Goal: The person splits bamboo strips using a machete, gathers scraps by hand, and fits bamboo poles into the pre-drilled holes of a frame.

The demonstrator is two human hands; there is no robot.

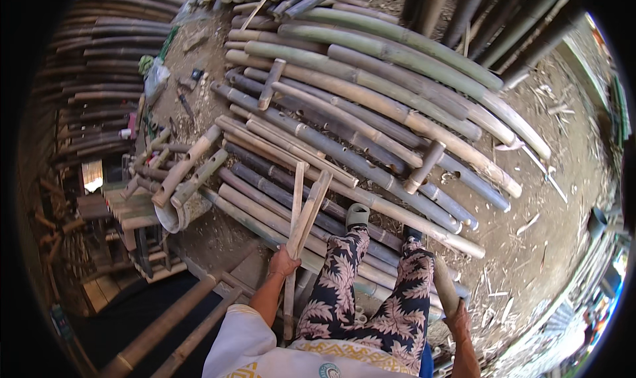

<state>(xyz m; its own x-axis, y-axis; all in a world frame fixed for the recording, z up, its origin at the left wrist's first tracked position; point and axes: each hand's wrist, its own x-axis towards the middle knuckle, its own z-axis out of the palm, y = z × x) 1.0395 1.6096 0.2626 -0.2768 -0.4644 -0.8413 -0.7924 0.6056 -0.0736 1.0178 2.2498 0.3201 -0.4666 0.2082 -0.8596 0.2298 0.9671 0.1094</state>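
My left hand [283, 262] is closed round the lower end of a split bamboo piece [311, 209], which points up and away from me. A thinner bamboo strip [289, 308] crosses behind it; whether the hand grips this too is unclear. At my right side, my right hand [457, 320] is wrapped round the near end of a short, thick bamboo piece [444, 284], beside my right leg. Under and ahead of my feet lie long bamboo poles [371, 173], some with holes cut in them. A short bamboo piece [271, 84] and another with a hole [425, 166] rest across them.
Left of the poles, cut bamboo pieces [188, 165] lie over a pale bucket [192, 212]. A slatted bamboo stool [136, 212] stands next to it. Thick upright bamboo [477, 20] rises at the far right. Shavings [507, 310] litter the dirt floor. Tools [185, 100] lie far left.
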